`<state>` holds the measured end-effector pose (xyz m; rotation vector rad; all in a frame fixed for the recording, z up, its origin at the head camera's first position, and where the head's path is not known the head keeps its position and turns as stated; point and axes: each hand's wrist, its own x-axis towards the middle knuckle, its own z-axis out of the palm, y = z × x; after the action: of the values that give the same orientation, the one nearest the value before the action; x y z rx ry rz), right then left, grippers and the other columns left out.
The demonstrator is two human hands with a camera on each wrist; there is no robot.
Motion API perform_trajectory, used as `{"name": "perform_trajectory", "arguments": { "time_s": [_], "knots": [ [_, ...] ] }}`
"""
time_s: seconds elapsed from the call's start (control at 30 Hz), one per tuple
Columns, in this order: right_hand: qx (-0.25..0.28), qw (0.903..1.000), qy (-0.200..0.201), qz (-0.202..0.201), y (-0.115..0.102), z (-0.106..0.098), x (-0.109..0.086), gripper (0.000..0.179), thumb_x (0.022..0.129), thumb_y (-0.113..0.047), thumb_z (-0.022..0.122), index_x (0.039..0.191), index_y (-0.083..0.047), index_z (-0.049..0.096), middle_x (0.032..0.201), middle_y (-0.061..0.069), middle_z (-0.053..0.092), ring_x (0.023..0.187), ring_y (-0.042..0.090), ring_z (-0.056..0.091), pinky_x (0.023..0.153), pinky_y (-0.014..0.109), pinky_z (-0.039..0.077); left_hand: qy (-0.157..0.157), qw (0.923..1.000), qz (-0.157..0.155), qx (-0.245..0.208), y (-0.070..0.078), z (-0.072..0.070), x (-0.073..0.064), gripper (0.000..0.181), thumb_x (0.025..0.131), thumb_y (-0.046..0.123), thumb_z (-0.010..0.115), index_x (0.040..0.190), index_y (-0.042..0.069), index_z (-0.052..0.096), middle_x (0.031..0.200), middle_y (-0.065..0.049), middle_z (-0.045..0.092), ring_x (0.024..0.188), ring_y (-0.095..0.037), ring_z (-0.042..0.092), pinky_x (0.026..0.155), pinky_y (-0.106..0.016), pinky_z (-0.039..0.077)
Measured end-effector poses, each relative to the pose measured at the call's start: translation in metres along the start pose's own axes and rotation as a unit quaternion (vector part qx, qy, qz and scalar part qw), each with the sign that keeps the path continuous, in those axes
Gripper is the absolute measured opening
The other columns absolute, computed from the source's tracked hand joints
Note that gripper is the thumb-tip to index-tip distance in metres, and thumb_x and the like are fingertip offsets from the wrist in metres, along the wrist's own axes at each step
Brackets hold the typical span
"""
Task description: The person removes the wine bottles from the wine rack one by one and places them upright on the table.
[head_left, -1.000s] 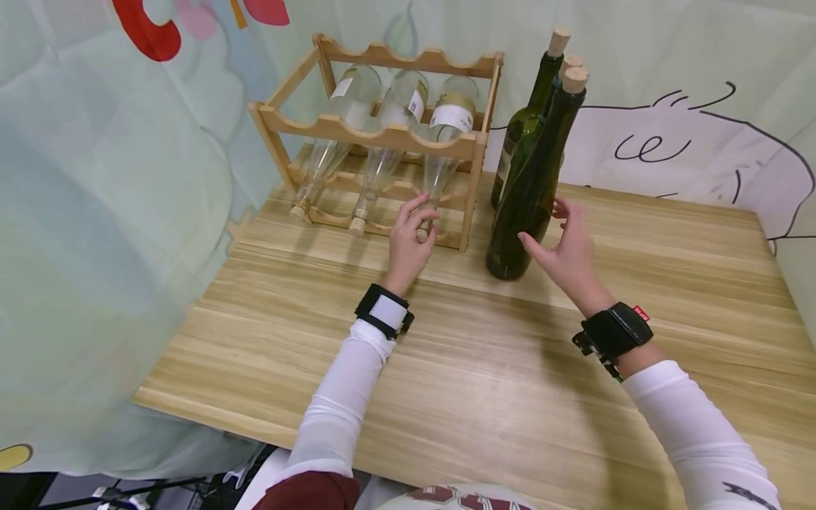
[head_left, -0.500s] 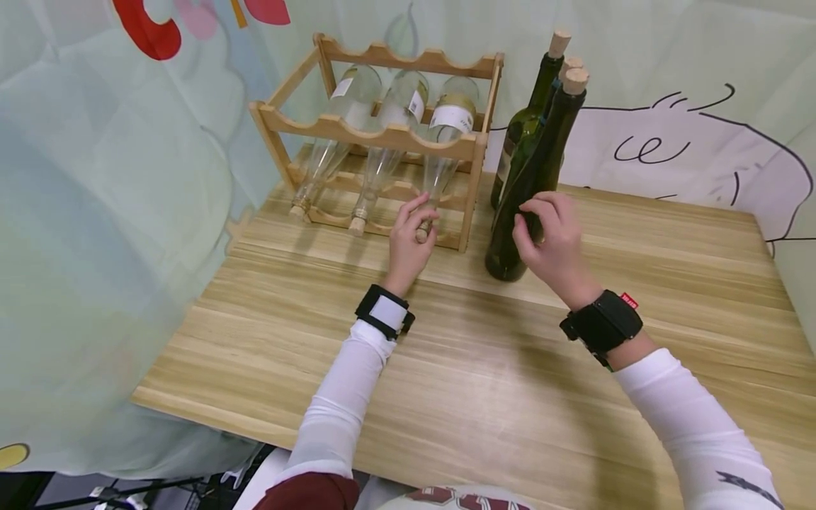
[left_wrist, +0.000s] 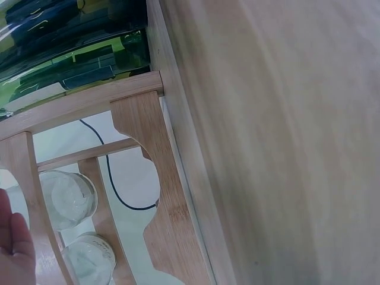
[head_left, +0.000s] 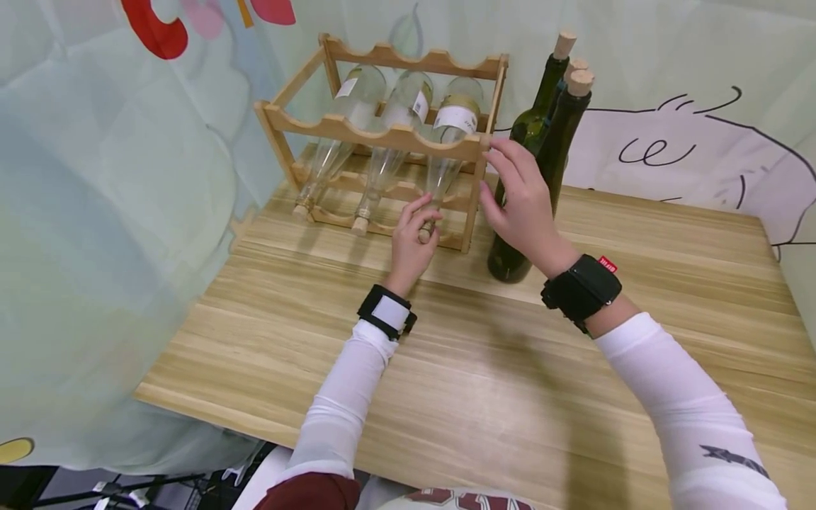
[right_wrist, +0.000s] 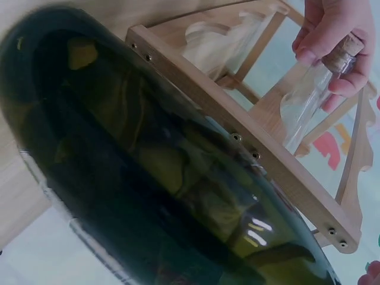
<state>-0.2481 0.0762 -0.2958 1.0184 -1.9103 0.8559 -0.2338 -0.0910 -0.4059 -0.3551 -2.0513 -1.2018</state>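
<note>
Open-frame light-wood rack (head_left: pixel 400 140): rear left on flat pale wood-grain table (head_left: pixel 446 397). Within, side by side, necks forward: three clear long-necked glass bottles (head_left: pixel 404 106). Right of rack, upright: three tall green glass bottles (head_left: pixel 556 156).

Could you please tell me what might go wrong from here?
The right hand is close to the tall green bottles, so it could knock one over. The left hand holds one clear bottle by its corked neck; a sudden tug might jolt the wooden rack.
</note>
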Motion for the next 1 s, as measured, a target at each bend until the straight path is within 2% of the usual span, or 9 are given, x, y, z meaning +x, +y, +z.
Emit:
{"name": "perform_trajectory", "arguments": {
  "time_s": [0.33, 0.43, 0.6, 1.0],
  "knots": [
    [-0.047, 0.9979, -0.045, 0.004, 0.004, 0.011, 0.017, 0.033, 0.085, -0.005, 0.053, 0.115, 0.009, 0.050, 0.128, 0.023, 0.044, 0.126, 0.032, 0.034, 0.108, 0.033, 0.023, 0.005, 0.9999, 0.014, 0.000, -0.001, 0.000, 0.000, 0.017, 0.073, -0.011, 0.059, 0.086, -0.001, 0.061, 0.119, -0.015, 0.051, 0.114, -0.024, 0.050, 0.084, -0.019, 0.046],
    [-0.063, 0.9948, -0.078, 0.017, 0.005, 0.014, 0.022, 0.037, 0.088, -0.010, 0.051, 0.119, 0.010, 0.048, 0.130, 0.023, 0.043, 0.128, 0.032, 0.032, 0.109, 0.034, 0.020, 0.003, 0.9999, 0.016, -0.001, -0.002, 0.000, 0.000, 0.015, 0.074, -0.010, 0.058, 0.086, -0.002, 0.061, 0.119, -0.015, 0.051, 0.114, -0.024, 0.050, 0.085, -0.018, 0.046],
    [-0.094, 0.9842, -0.140, 0.053, 0.007, 0.018, 0.024, 0.038, 0.088, -0.014, 0.051, 0.120, 0.007, 0.050, 0.128, 0.020, 0.047, 0.128, 0.029, 0.032, 0.109, 0.038, 0.021, 0.001, 0.9999, 0.017, 0.000, -0.002, 0.000, 0.000, 0.013, 0.075, -0.008, 0.058, 0.086, -0.001, 0.061, 0.120, -0.015, 0.050, 0.112, -0.025, 0.050, 0.084, -0.017, 0.046],
    [-0.090, 0.9835, -0.140, 0.072, 0.005, 0.022, 0.021, 0.037, 0.086, -0.007, 0.051, 0.121, 0.007, 0.049, 0.128, 0.019, 0.047, 0.129, 0.027, 0.032, 0.109, 0.033, 0.022, 0.015, 0.9997, 0.019, -0.001, 0.002, 0.001, -0.001, 0.016, 0.072, -0.013, 0.059, 0.083, -0.002, 0.060, 0.118, -0.015, 0.051, 0.111, -0.025, 0.052, 0.079, -0.018, 0.048]
  ]
}}
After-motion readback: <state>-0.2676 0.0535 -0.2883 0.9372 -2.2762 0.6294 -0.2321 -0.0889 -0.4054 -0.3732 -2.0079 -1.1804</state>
